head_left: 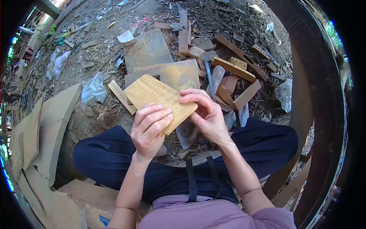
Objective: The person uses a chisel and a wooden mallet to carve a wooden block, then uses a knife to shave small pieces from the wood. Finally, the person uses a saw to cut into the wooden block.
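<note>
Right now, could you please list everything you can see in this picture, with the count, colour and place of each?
wooden board: one, pale yellow, held in both hands above the lap
flat boards: two or three, grey-tan, on the ground beyond the held board
wood offcuts: many, tan and brown, piled at upper right
hammer: one, grey head with blue handle, among the offcuts
plastic bags: several, clear or white, scattered on the dirt
large slabs: a few, tan, at left
trousers: dark navy, legs crossed
left hand: gripping the board's near edge
right hand: gripping the board's right corner
</note>
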The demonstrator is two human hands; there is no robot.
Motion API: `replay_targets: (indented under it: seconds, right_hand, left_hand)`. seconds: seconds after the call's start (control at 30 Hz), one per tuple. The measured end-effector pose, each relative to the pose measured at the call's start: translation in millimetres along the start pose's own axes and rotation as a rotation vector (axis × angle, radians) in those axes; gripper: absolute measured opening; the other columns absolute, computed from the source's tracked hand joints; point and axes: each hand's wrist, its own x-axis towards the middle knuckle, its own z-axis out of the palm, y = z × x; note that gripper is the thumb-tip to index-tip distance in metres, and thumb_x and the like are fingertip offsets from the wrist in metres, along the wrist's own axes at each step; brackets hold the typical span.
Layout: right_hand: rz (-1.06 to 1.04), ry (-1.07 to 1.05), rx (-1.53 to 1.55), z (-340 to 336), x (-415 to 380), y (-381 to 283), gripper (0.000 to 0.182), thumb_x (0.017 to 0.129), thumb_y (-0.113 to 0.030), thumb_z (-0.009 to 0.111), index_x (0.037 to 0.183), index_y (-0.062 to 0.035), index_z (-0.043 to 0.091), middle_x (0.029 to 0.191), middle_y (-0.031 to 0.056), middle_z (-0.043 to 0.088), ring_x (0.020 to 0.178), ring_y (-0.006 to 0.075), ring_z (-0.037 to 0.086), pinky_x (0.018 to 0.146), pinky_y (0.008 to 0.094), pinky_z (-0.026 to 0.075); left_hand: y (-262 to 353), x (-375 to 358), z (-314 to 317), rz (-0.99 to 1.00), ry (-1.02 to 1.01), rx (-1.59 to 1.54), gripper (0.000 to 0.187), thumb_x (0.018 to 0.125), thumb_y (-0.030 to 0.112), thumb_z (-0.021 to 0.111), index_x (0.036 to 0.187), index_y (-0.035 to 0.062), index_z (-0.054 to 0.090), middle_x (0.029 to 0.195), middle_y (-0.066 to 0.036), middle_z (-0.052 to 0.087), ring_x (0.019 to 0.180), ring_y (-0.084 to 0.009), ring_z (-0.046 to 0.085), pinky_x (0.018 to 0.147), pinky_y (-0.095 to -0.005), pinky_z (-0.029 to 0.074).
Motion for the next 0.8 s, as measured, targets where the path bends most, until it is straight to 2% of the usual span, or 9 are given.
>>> replay_targets:
  seconds: [0.17,0.23,0.27,0.37,0.47,0.63,0.7,0.77,0.8]
  right_hand:
    - [-0.135,0.102,0.024,-0.5,2.6,-2.1,0.039,0.080,0.013,0.055,0.114,-0.0035,0.064,0.127,0.0094,0.053,0.121,0.0158,0.052,0.100,0.0293,0.044]
    - [-0.172,0.108,-0.231,-2.9,11.1,-11.1,0.038,0.084,0.009,0.056,0.118,-0.0043,0.062,0.121,0.0088,0.058,0.115,0.0143,0.056,0.097,0.0285,0.046]
    - [0.044,0.141,-0.039,-0.3,12.0,-18.6,0.036,0.089,0.004,0.057,0.124,-0.0042,0.059,0.116,0.0071,0.062,0.106,0.0148,0.061,0.093,0.0288,0.049]
    - [-0.078,0.335,0.058,-21.8,32.7,17.0,0.026,0.095,-0.006,0.056,0.119,0.0002,0.058,0.107,0.0066,0.065,0.095,0.0136,0.065,0.087,0.0279,0.052]
    - [0.111,0.597,0.193,-59.3,23.8,68.9,0.022,0.098,-0.007,0.053,0.117,-0.0008,0.059,0.099,0.0073,0.065,0.088,0.0156,0.065,0.084,0.0303,0.055]
    - [0.525,0.881,0.322,-83.6,-32.6,167.5,0.018,0.097,-0.006,0.048,0.107,-0.0022,0.062,0.083,0.0039,0.062,0.071,0.0137,0.061,0.069,0.0273,0.055]
    - [0.593,0.848,0.227,-75.8,-42.8,187.0,0.018,0.097,-0.007,0.048,0.106,-0.0017,0.063,0.083,0.0037,0.062,0.070,0.0130,0.062,0.067,0.0264,0.055]
    - [0.644,0.639,-0.010,-68.8,-43.4,205.8,0.017,0.094,-0.008,0.052,0.101,-0.0016,0.065,0.083,0.0062,0.065,0.069,0.0146,0.064,0.066,0.0289,0.054]
    - [0.607,0.551,-0.305,-65.8,-38.6,207.8,0.016,0.089,-0.009,0.055,0.098,-0.0025,0.067,0.087,0.0129,0.068,0.078,0.0232,0.068,0.074,0.0364,0.054]
  left_hand:
    - [-5.2,6.1,11.8,-0.018,0.116,-0.063,0.030,0.072,-0.001,0.076,0.100,0.0074,0.068,0.097,-0.007,0.072,0.094,-0.0277,0.068,0.084,-0.0405,0.056]
    - [-10.8,13.6,11.0,-0.062,0.133,-0.080,0.028,0.074,-0.001,0.075,0.100,0.0069,0.068,0.097,-0.009,0.072,0.093,-0.0290,0.069,0.083,-0.0402,0.056]
    - [-12.4,15.7,11.6,-0.104,0.163,-0.089,0.027,0.075,-0.002,0.075,0.100,0.0065,0.068,0.098,-0.011,0.071,0.092,-0.0304,0.069,0.083,-0.0399,0.056]
    - [-22.9,14.9,19.3,-0.497,0.373,-0.286,0.027,0.084,0.001,0.074,0.111,0.0007,0.066,0.101,-0.010,0.071,0.092,-0.0153,0.067,0.080,-0.0273,0.054]
    - [-40.4,19.6,20.4,-0.573,0.474,-0.341,0.026,0.087,-0.002,0.070,0.112,-0.0062,0.064,0.104,-0.010,0.070,0.092,-0.0124,0.066,0.084,-0.0281,0.053]
    - [-47.0,26.0,21.9,-0.593,0.511,-0.432,0.023,0.088,-0.002,0.068,0.111,-0.0038,0.065,0.104,-0.010,0.070,0.090,-0.0122,0.066,0.083,-0.0267,0.053]
    - [-45.6,29.8,24.7,-0.598,0.539,-0.447,0.023,0.088,-0.001,0.069,0.111,-0.0035,0.065,0.104,-0.010,0.070,0.091,-0.0120,0.066,0.083,-0.0269,0.052]
    - [-49.0,32.2,28.0,-0.592,0.521,-0.461,0.023,0.088,-0.001,0.069,0.111,-0.0035,0.065,0.104,-0.010,0.070,0.091,-0.0120,0.065,0.084,-0.0271,0.052]
    - [-50.7,34.0,29.8,-0.585,0.510,-0.467,0.024,0.088,-0.001,0.069,0.111,-0.0035,0.065,0.104,-0.010,0.070,0.092,-0.0119,0.065,0.084,-0.0274,0.052]
